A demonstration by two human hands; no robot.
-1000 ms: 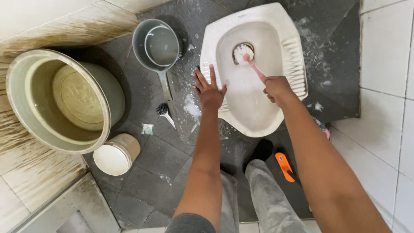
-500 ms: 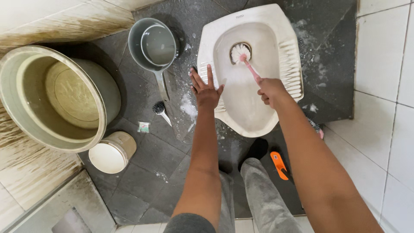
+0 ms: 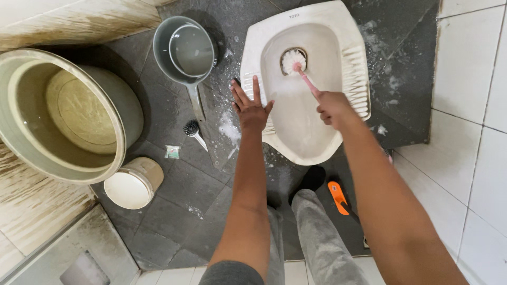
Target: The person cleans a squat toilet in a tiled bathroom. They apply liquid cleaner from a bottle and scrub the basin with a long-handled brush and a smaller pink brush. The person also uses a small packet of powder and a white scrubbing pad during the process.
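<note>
Right hand (image 3: 332, 108) grips one pink toilet brush (image 3: 298, 66) in one squat toilet (image 3: 351, 37); left hand (image 3: 251, 108) lies flat, open, on its rim.

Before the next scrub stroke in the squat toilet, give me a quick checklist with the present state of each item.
1. Right hand gripping the pink brush handle: ok, fist closed around it.
2. Bristles at the drain hole: ok, the white head sits on the hole.
3. Left hand braced: ok, flat with fingers spread on the toilet left footrest.
4. Floor dry around the toilet: not ok, foam and wet patches on the dark tiles.
5. Rinse water ready: ok, the scoop beside the toilet holds water.
6. Footing secure: cannot tell, the feet are mostly hidden by the legs.
</note>
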